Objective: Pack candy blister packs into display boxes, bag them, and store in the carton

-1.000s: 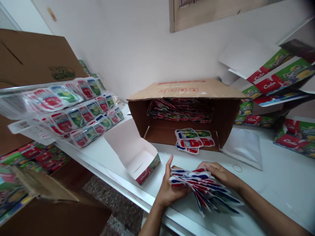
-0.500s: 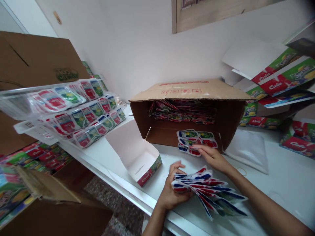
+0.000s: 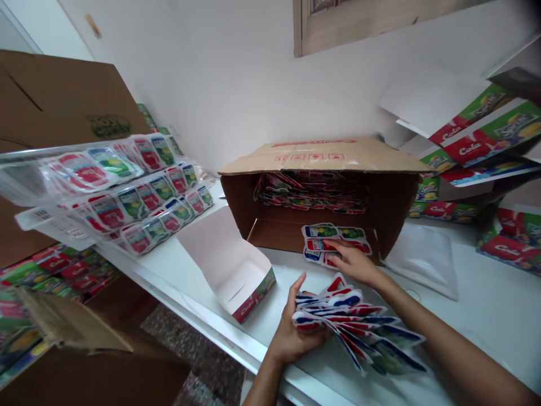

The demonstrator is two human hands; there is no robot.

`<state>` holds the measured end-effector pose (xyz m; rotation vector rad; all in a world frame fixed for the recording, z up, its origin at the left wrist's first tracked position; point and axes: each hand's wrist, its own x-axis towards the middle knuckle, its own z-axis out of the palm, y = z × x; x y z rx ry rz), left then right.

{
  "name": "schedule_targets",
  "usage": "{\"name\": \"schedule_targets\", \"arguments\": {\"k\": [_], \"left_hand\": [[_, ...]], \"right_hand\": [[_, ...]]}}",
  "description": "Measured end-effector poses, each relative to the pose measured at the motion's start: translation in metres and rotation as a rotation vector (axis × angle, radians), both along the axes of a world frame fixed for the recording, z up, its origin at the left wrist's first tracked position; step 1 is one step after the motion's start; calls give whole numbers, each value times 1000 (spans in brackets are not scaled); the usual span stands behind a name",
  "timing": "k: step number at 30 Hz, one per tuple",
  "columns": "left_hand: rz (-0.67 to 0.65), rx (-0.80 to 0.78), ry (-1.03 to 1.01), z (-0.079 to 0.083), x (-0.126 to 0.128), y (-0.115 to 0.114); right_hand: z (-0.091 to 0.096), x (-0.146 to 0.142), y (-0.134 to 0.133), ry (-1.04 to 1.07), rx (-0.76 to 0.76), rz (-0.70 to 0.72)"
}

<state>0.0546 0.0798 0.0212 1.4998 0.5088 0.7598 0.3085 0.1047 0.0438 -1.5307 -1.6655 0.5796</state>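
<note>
While a white table [image 3: 486,321] runs under most of it, a brown carton [image 3: 59,93] stands at the far left, and an open carton [image 3: 329,159] sits mid-scene, apparently on its side, mouth facing near, packet heap [image 3: 313,192] deep inside. Printed boxes [image 3: 469,151] lean and stack at the far right; plastic-wrapped packet rows [image 3: 127,206] line the left. The display box [image 3: 256,299] is nearer, left of centre, lid up, white interior showing.

Progress, judging from the layout: gathering looks partway. A thick packet bunch [image 3: 359,324] is collected at the near side; a few loose packets [image 3: 327,232] remain out on the open carton's lower lip, and the heap holds many more. No packets visible in the display box, so nothing boxed there as far as shown.

Grip: left hand [image 3: 293,335] is closed around the bunch's left end, thumb up, fingers wrapping underneath; the other end fans out loosely to the right, over the table. Right hand [image 3: 357,264] reaches past the bunch to the far side, fingers part-curled over the loose packets, fingertips on or just above them. Can't tell whether it has pinched one. Exact packet count unclear, they overlap.
</note>
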Motion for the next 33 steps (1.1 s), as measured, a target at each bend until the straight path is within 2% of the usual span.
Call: {"name": "schedule_targets", "arguments": {"k": [2,4,7,9,11,13,15,17,19,22,25,27,30,33], "left_hand": [[8,-2,13,0,0,1],[12,-20,7,1,0,1],[-10,-42,0,0,-1,1],[-36,-41,-4,-2,-1,1],[-4,44,-17,-3,-2,3],[65,173,-2,-5,-2,6],[93,240,29,-5,-4,9],[54,218,42,-4,-5,9],[11,173,3,-4,-5,7],[16,110,-37,-2,-4,1],[56,43,-11,1,-1,-1],[48,14,14,4,0,-1],[25,25,58,7,0,1],[36,62,76,8,-1,2]], "right_hand": [[-10,2,27,-55,36,-48],[-19,6,43,-54,34,-57],[-24,13,41,-27,50,-98],[-21,15,22,6,67,-141],[-15,11,-7,62,58,-136],[-8,2,-42,175,-26,-54],[-3,-8,-73,334,-179,49],[0,-14,-94,459,-296,122],[4,-13,-100,496,-327,194],[10,-3,-79,383,-289,261],[12,6,-34,89,-121,141],[6,8,1,-73,-11,42],[-7,9,40,-132,21,-3],[-13,10,49,-130,38,-30]]}}
